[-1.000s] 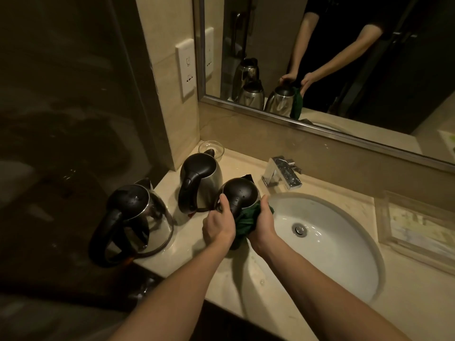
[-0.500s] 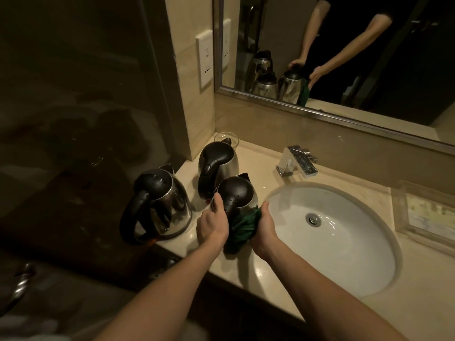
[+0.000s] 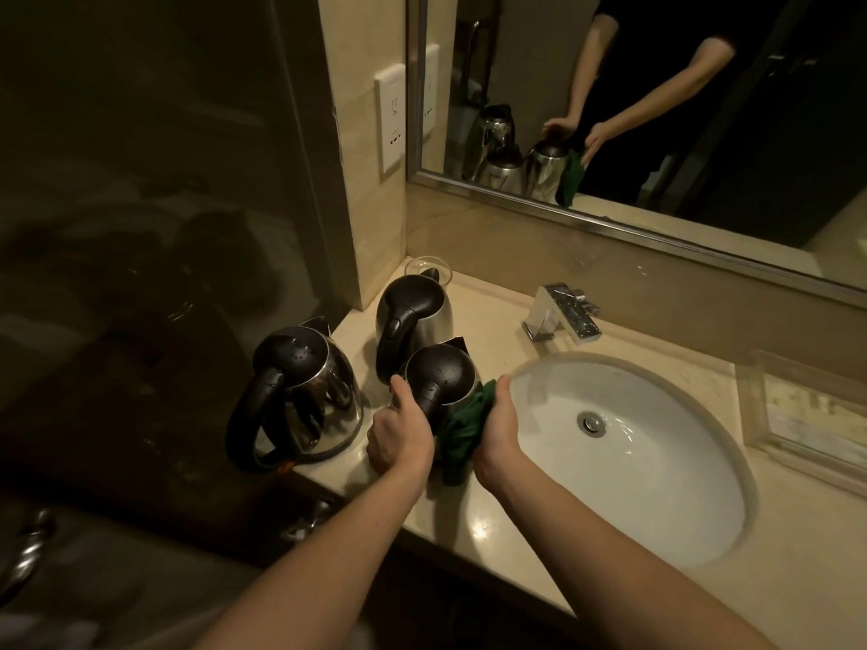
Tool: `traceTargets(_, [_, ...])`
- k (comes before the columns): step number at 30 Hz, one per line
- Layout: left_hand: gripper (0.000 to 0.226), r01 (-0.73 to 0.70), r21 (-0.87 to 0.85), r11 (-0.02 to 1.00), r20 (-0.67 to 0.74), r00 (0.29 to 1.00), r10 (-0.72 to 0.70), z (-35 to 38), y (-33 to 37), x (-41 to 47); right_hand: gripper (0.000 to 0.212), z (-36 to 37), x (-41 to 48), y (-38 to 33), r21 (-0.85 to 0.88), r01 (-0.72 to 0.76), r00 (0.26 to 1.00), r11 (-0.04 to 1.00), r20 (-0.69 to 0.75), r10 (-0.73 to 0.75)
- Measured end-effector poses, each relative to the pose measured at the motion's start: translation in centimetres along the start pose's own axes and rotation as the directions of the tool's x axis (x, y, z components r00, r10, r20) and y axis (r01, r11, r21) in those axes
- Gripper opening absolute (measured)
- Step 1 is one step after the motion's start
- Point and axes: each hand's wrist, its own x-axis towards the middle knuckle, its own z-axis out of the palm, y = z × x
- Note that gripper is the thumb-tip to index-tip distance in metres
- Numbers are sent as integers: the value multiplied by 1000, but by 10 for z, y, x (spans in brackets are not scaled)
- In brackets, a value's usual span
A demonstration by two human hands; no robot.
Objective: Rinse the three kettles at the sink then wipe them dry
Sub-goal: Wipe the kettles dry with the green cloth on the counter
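Hands are both working the near kettle (image 3: 441,377): left hand (image 3: 399,431) is gripping its left side by the handle, right hand (image 3: 499,429) is holding a green cloth (image 3: 462,429) bunched against its right side. The kettle is standing on the table (image 3: 488,523), just beside the sink (image 3: 657,485) rim.

Progress, judging: rinsing is looking done and wiping is underway on this one. Droplets are showing on its lid and on the left kettle (image 3: 300,382) lid, so at least that one is waiting for drying (can't tell for the back kettle (image 3: 413,312)).

Room: the left kettle is sitting at the table's left edge with its handle hanging past it. The back kettle is crowding close behind. Bare table is lying open in front, toward the near edge.
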Motion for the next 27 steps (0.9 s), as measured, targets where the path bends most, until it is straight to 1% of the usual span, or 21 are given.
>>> traceTargets(2, [79,11,-19,1000,-3,1000,-11,2,-2,3,73,0,5,5,-13,-2,1000,1000,-27,2])
traceTargets(5, [77,-6,-32,999,0,1000,6,3,-1,6,76,-5,8,10,-4,-54,998,999,-42,53])
traceTargets(8, [74,-39,-45,998,11,999,40,1,-1,6,86,-9,11,19,30,-112,993,993,-29,113])
traceTargets(10, [73,-45,-50,998,12,999,46,0,-3,7,89,-10,16,19,31,-135,990,990,-47,136])
traceTargets(12, [72,-38,-55,998,12,999,39,1,-5,8,91,-7,15,13,41,-159,987,986,-30,160])
traceTargets(17, [71,-21,-46,999,31,999,22,2,-6,10,82,-4,20,-10,-23,-90,996,996,-27,90])
traceTargets(20, [68,-17,-56,998,39,999,19,1,-5,11,77,0,25,-22,-83,-29,999,996,-43,25])
traceTargets(23, [69,-21,-62,998,39,999,23,1,-5,11,72,3,28,-25,-136,0,998,991,-69,-10])
traceTargets(27, [58,-10,-79,997,62,998,15,1,-4,11,71,-1,32,-18,-200,5,995,980,-101,-26])
